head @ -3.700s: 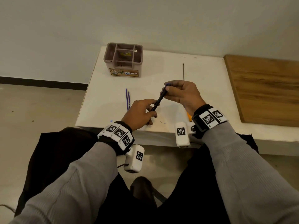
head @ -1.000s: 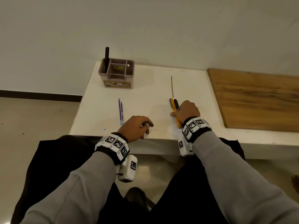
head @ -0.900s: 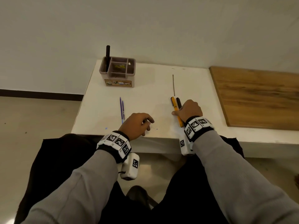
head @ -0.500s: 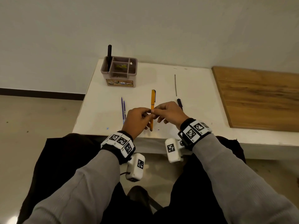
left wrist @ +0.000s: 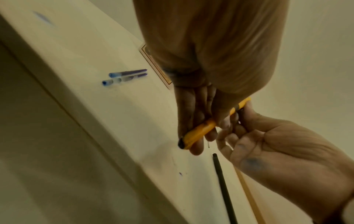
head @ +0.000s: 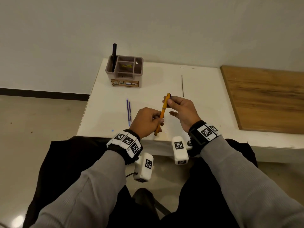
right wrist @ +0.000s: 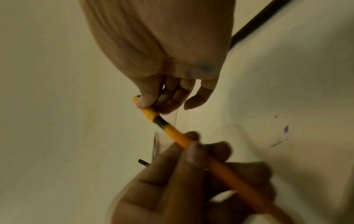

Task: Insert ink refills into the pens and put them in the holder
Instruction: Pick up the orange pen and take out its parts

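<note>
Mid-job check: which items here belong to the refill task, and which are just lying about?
Job items:
- orange pen, gripped by left hand and right hand
- two blue refills
- holder with black pen

Just lying about:
- thin dark rod
- wooden board

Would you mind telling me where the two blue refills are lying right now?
In the head view, the blue refills lie side by side on the white table, just left of the left hand.

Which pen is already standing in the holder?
The black pen, upright in the holder's far-left compartment. The orange pen is gripped between left hand and right hand.
</note>
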